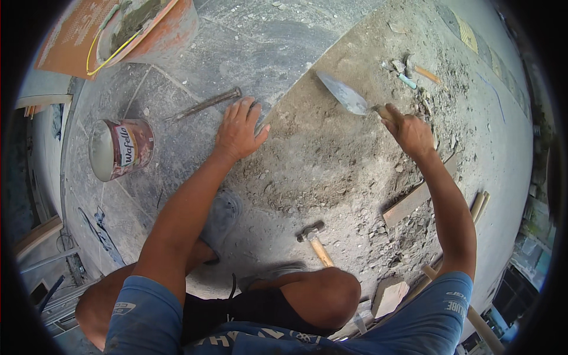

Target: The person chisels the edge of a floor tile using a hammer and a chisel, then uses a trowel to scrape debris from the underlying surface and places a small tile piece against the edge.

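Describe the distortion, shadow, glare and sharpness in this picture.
Head view: corners fall to black, and the patterned strip at upper right bows along the rim; head view: soft shadow between the shoes; head view: pale sheen on the trowel blade near its handle; head view: left hand and right hand look fairly sharp.

Tub [131, 148], rod [204, 106], hammer [320, 251] on dusty floor [260, 59]

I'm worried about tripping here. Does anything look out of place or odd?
Mainly the rubble: loose chips scattered right of the dirt patch, with a brown strip lying askew among them. The hammer lies loose by the right knee, perhaps easy to trip over.
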The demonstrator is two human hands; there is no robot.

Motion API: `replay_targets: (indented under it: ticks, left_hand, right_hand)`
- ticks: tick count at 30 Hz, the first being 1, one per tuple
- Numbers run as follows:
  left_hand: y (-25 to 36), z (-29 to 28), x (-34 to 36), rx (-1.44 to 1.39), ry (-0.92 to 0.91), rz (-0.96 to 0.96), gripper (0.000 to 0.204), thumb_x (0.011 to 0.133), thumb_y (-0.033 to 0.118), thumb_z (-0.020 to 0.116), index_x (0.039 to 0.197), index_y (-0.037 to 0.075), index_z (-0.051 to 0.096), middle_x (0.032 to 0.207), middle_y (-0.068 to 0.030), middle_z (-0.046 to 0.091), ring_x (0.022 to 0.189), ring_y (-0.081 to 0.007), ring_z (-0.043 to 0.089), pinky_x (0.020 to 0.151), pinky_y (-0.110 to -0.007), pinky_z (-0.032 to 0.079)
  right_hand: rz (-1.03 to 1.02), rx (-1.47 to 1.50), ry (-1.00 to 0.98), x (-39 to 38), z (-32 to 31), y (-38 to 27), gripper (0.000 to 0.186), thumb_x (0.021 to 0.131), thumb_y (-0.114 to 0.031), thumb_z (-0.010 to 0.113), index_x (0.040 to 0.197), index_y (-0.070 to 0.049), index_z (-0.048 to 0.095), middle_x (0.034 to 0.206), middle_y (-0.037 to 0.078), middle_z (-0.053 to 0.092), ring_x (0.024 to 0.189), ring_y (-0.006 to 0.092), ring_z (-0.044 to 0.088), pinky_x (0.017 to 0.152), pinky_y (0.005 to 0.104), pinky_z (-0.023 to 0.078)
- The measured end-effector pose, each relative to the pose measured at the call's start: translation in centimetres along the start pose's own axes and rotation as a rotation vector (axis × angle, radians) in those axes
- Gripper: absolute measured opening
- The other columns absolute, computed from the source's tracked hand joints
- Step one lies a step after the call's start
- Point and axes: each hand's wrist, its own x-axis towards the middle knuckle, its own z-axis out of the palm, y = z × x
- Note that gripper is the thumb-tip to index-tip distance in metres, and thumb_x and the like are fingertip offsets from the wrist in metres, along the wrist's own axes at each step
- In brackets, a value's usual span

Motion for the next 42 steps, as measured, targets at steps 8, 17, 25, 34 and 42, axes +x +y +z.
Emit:
replay_targets:
  ticks: [8,17,25,34,42]
  left_hand:
    - [1.9,1.5,1.1,-0.096,0.044,0.047,0.051,0.085,0.034,0.063,0.124,0.002,0.052,0.13,-0.0181,0.046,0.124,-0.0342,0.043,0.104,-0.048,0.036]
    - [0.4,0.8,0.1,-0.091,0.044,0.048,0.05,0.083,0.026,0.064,0.123,-0.001,0.053,0.129,-0.0197,0.048,0.12,-0.0381,0.045,0.101,-0.05,0.037]
    - [-0.5,0.2,0.1,-0.079,0.068,0.067,0.042,0.087,0.022,0.057,0.122,0.0,0.053,0.127,-0.0188,0.049,0.12,-0.0373,0.045,0.102,-0.049,0.036]
    - [0.6,1.9,0.2,-0.051,0.088,0.133,0.039,0.088,0.017,0.053,0.124,0.0,0.052,0.128,-0.0199,0.049,0.118,-0.0391,0.045,0.102,-0.049,0.035]
    - [1.3,1.4,-0.8,0.092,0.085,0.245,0.041,0.081,0.013,0.062,0.12,0.002,0.055,0.125,-0.0194,0.05,0.12,-0.0396,0.045,0.101,-0.051,0.036]
  right_hand:
    - [0.154,-0.168,0.087,6.3,2.0,9.9,0.03,0.104,-0.035,0.036,0.131,-0.024,0.042,0.079,0.011,0.067,0.065,0.0283,0.069,0.052,0.0417,0.057]
    - [-0.197,-0.128,-0.185,1.5,1.4,-3.7,0.053,0.099,-0.054,0.033,0.145,-0.028,0.037,0.089,0.013,0.068,0.079,0.0259,0.07,0.071,0.0412,0.059]
    - [0.154,0.115,0.153,-3.7,0.6,1.9,0.051,0.096,-0.057,0.041,0.136,-0.026,0.051,0.078,0.015,0.068,0.071,0.0269,0.07,0.06,0.0425,0.057]
    - [0.288,0.192,-0.021,-5.3,2.2,0.3,0.041,0.098,-0.049,0.043,0.126,-0.022,0.057,0.088,0.013,0.07,0.082,0.0299,0.07,0.069,0.0445,0.057]
    - [0.686,0.63,0.288,-21.1,8.8,-0.8,0.048,0.094,-0.048,0.053,0.132,-0.02,0.055,0.085,0.02,0.068,0.078,0.0381,0.067,0.065,0.047,0.052]
